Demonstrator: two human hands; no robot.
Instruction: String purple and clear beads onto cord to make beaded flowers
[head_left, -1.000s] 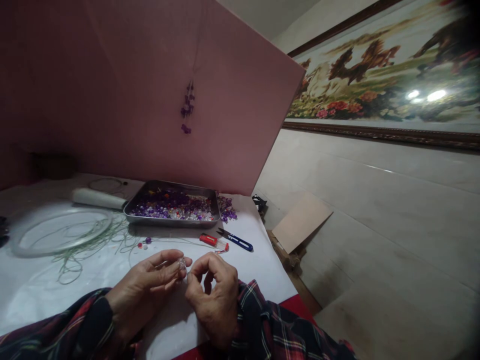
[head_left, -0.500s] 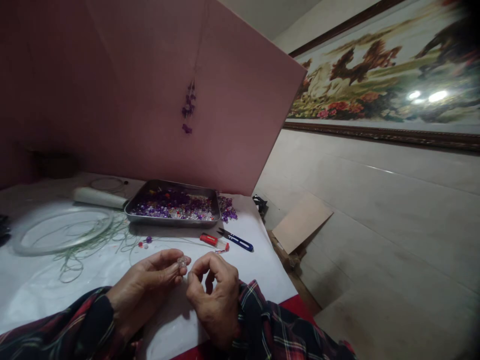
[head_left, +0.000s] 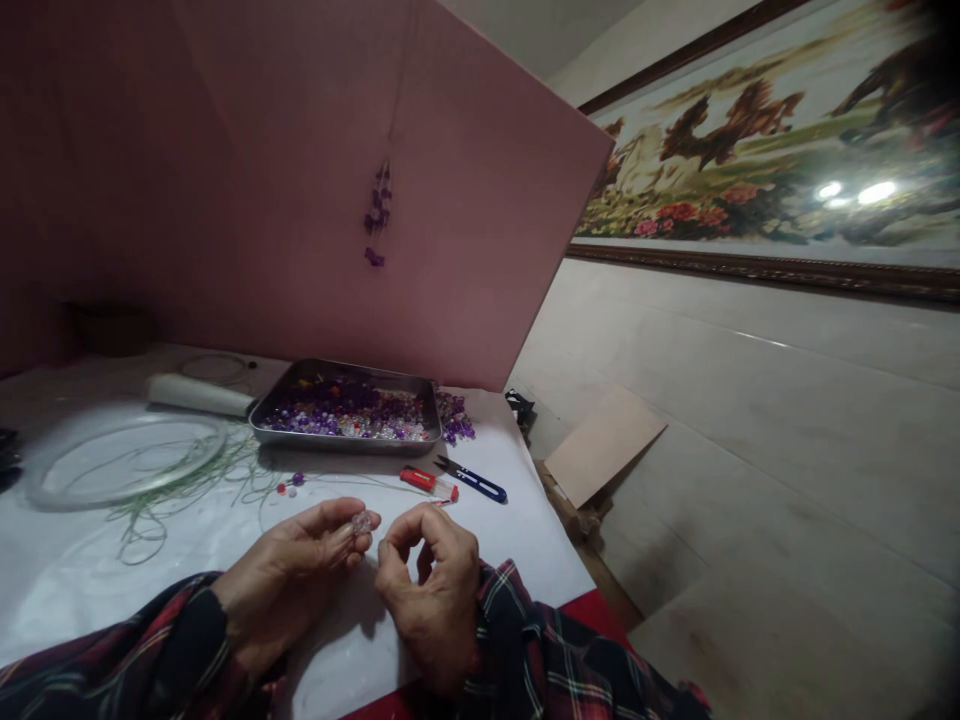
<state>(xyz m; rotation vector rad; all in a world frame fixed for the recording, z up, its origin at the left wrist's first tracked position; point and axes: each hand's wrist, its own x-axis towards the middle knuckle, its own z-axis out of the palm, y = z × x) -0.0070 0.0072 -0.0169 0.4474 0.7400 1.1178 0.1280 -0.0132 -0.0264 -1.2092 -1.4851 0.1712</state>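
Note:
Between the thumb and fingers of my left hand (head_left: 300, 565) is a small clear bead cluster (head_left: 361, 522). Just to its right, my right hand (head_left: 431, 590) is closed, thumb and forefinger pinched together in a loop. Whatever is in that pinch, perhaps a fine thread, is too thin to make out. Beyond my hands stands a metal tray (head_left: 345, 442) filled with purple, clear and reddish beads. A red lighter (head_left: 429, 482) and blue-handled thread snips (head_left: 474, 480) lie past my right hand.
Green cord (head_left: 180, 475) lies tangled at the left beside a clear coil of tubing (head_left: 45, 490). A white cone (head_left: 199, 395) rests against the tray. A few loose beads (head_left: 297, 480) lie in front of it. Purple beads (head_left: 375, 215) hang before the pink panel (head_left: 465, 220).
The bead cluster has turned slightly in my left fingers. My right hand has shifted a touch to the right; the table things stay where they were.

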